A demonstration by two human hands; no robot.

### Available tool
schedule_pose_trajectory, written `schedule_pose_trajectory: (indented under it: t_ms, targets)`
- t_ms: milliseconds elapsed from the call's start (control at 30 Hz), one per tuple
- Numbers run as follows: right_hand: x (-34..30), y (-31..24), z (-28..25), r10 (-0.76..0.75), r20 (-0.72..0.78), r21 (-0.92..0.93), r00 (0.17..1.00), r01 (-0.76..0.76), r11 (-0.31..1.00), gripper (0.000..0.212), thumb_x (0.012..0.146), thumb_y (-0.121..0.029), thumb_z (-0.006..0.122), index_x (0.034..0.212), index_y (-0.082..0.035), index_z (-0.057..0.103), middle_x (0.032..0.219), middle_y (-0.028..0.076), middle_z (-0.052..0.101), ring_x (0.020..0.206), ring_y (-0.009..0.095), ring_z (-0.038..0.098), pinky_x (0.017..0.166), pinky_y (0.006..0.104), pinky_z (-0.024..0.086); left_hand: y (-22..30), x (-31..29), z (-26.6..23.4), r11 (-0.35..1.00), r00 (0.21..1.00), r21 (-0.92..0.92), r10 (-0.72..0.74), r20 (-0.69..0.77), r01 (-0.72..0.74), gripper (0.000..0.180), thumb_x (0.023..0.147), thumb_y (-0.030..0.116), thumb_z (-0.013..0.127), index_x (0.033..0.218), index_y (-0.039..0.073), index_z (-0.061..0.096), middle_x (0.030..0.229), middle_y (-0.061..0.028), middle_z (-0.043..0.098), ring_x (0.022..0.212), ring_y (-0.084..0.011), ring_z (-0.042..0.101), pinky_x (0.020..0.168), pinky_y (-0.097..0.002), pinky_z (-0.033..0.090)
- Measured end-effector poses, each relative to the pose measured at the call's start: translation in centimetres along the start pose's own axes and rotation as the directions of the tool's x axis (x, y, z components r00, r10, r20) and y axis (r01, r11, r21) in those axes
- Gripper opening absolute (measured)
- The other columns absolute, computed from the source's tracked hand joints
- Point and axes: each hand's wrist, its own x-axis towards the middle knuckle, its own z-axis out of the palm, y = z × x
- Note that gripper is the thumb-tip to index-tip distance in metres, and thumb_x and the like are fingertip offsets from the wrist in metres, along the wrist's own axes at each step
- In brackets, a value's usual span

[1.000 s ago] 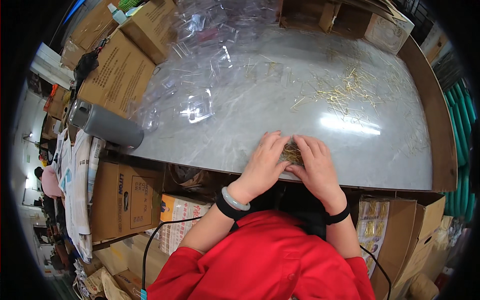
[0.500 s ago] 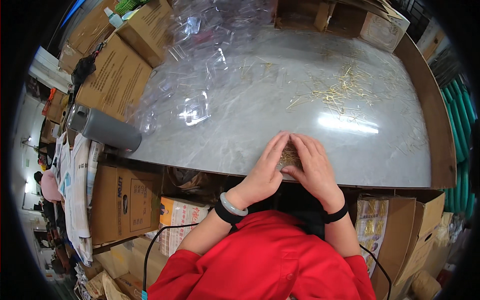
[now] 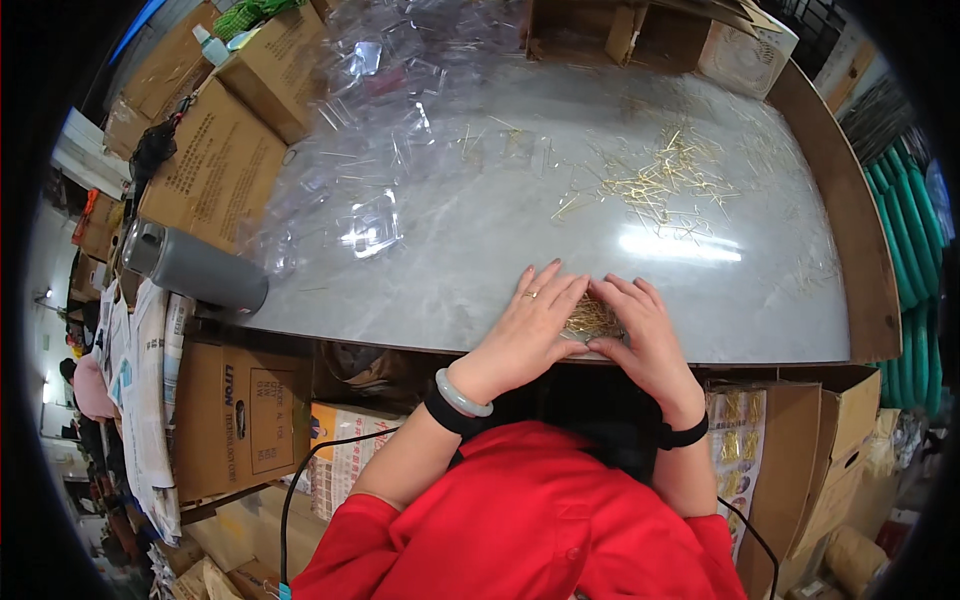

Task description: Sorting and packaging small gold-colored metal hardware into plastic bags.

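Between my two hands, by the table's near edge, sits a compact bundle of thin gold-coloured metal hooks [image 3: 592,318], partly covered by my fingers. On its left side, my left hand [image 3: 525,325] presses with thumb and fingers, the fingers slightly fanned. From the right, my right hand [image 3: 643,335] curves round the bundle, its thumb at the near side. Whether a clear plastic case surrounds the hooks, I cannot tell. Farther up the table lies a loose scatter of the same gold hooks [image 3: 672,182]. Clear plastic boxes [image 3: 372,228] spread across the left part of the table.
A grey bottle [image 3: 205,270] lies at the table's left edge, beside cardboard boxes [image 3: 215,165]. A cardboard strip [image 3: 838,200] walls the right edge. Open cartons [image 3: 580,35] stand at the back. Below the table's front are more cartons [image 3: 240,420].
My hands have parted a little, the left fingers spreading, so more of the gold bundle shows. The whole view has shifted slightly.
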Motion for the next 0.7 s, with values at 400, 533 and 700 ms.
schedule_pose_trajectory:
  t_ms: [400,533,700]
  targets:
    - [-3.1,-1.5,-0.2,0.162,-0.285,-0.022,0.945,-0.176,0.984,0.035,0.075,-0.014,0.082,0.104,-0.004,0.065,0.124,0.013,0.06,0.119,0.035,0.054,0.102,0.0452,0.043,0.4,-0.5,0.2,0.997,0.994,-0.078,0.002,-0.106,-0.011,0.06,0.084,0.021,0.078,0.134,0.001,0.053,0.137,-0.0177,0.049,0.137,-0.0397,0.043,0.119,-0.0549,0.029]
    - [-3.2,-0.9,0.5,0.137,-0.337,-0.068,0.931,-0.169,0.983,0.022,0.077,-0.009,0.079,0.095,-0.006,0.066,0.118,0.01,0.063,0.114,0.032,0.056,0.099,0.0437,0.042,0.0,-0.6,0.4,0.995,0.993,-0.101,0.012,-0.12,-0.024,0.051,0.084,0.023,0.079,0.124,0.002,0.055,0.139,-0.0172,0.051,0.135,-0.039,0.046,0.119,-0.0552,0.03]
    - [-2.5,-1.1,0.7,0.118,-0.37,-0.095,0.921,-0.164,0.982,0.015,0.08,-0.005,0.075,0.092,-0.006,0.067,0.11,0.008,0.066,0.11,0.03,0.058,0.096,0.043,0.043,-0.5,-1.0,0.9,0.992,0.989,-0.123,0.011,-0.149,-0.03,0.047,0.083,0.022,0.079,0.118,0.002,0.055,0.136,-0.0169,0.054,0.132,-0.0396,0.049,0.118,-0.0558,0.032]
